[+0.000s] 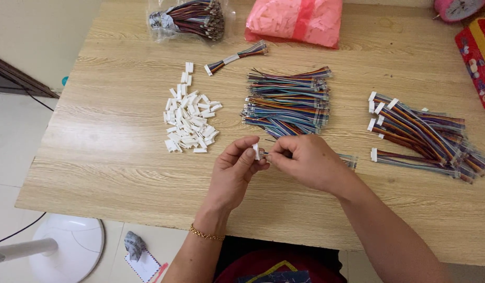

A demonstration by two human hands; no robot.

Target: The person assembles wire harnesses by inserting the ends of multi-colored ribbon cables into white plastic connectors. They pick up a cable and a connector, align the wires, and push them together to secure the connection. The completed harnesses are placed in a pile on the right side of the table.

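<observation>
A small white connector housing (256,151) is being pinched between the thumb and forefinger of the left hand (234,170), just above the middle of the desk (116,157) toward its near edge. The right hand (305,160) is closing its grip on a multicoloured wire harness (347,160), feeding its end toward the housing while the rest is trailing out to the right behind the knuckles. The two hands are touching at the fingertips.

Just beyond them, a loose stack of bare-ended harnesses (287,102) is lying at mid-desk. To its left a heap of white housings (189,123) is spreading out; toward the right edge a pile of harnesses with housings fitted (421,133) is lying fanned. Near the far edge are sitting a single harness (236,57), a clear bag of harnesses (187,18) and a pink bag (297,20).

As a judgement: the tiny housing could be slipping from the fingertips, or the terminals could be entering skewed, since the joint is hidden by the fingers.
</observation>
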